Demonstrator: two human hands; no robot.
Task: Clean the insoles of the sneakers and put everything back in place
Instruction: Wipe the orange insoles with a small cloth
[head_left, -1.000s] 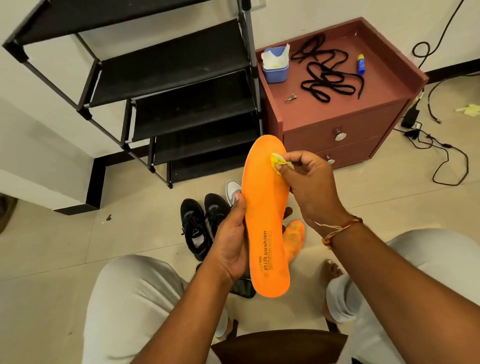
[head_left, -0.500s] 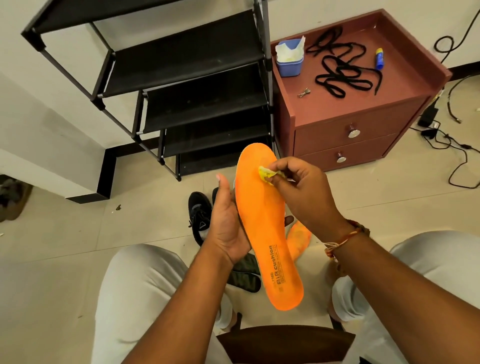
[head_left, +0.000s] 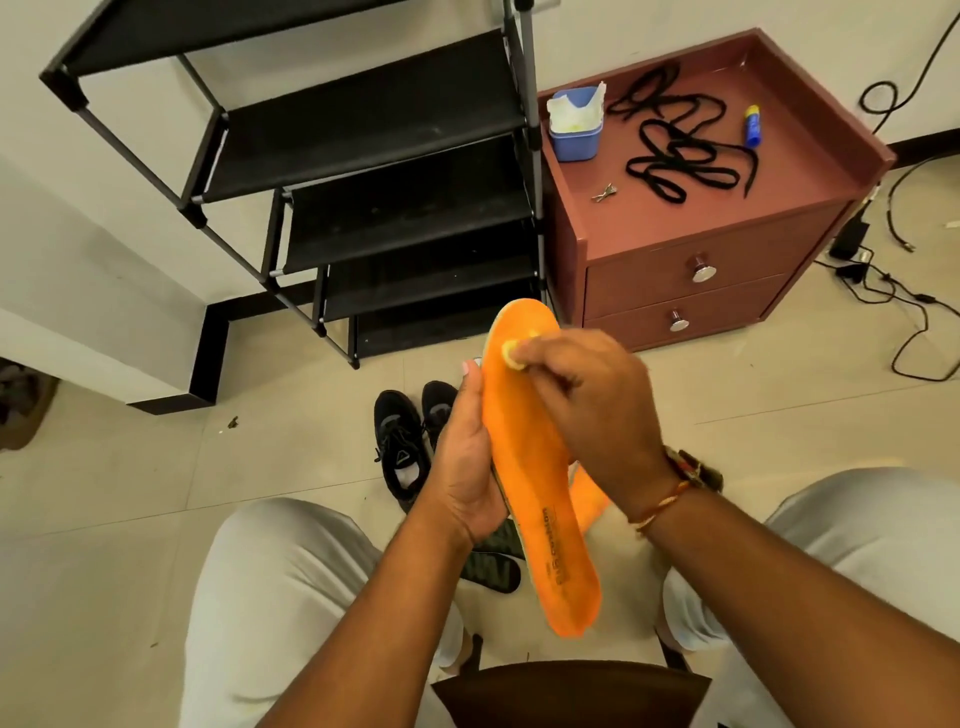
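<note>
Pale floor tiles (head_left: 130, 493) fill the room, with a black shoe rack (head_left: 363, 130) against the wall at eleven o'clock and a reddish-brown cabinet (head_left: 675, 218) with two drawers at one o'clock. On the cabinet top sit a blue tub (head_left: 574, 137) with white paper in it, a tangle of black laces (head_left: 675, 150), a small bunch of keys (head_left: 603, 192) and a little blue and yellow tube (head_left: 751, 124). Black cables (head_left: 909, 312) trail over the floor at three o'clock.

At the centre, an orange insole (head_left: 535, 478) is held up above the person's knees, toe end towards twelve o'clock and printed heel end towards six. The left hand (head_left: 467, 467) grips it along its nine o'clock edge, with the thumb lying up that edge and the fingers hidden behind. The right hand (head_left: 592, 405) pinches a small yellow wad (head_left: 511, 356) in curled fingers and presses it on the insole near the toe.

Below the hands, a pair of black sneakers (head_left: 402, 447) stands on the floor at ten o'clock of the insole. A second orange insole (head_left: 589, 499) lies on the floor, mostly hidden behind the first. A dark wooden seat edge (head_left: 571, 691) shows at six o'clock.
</note>
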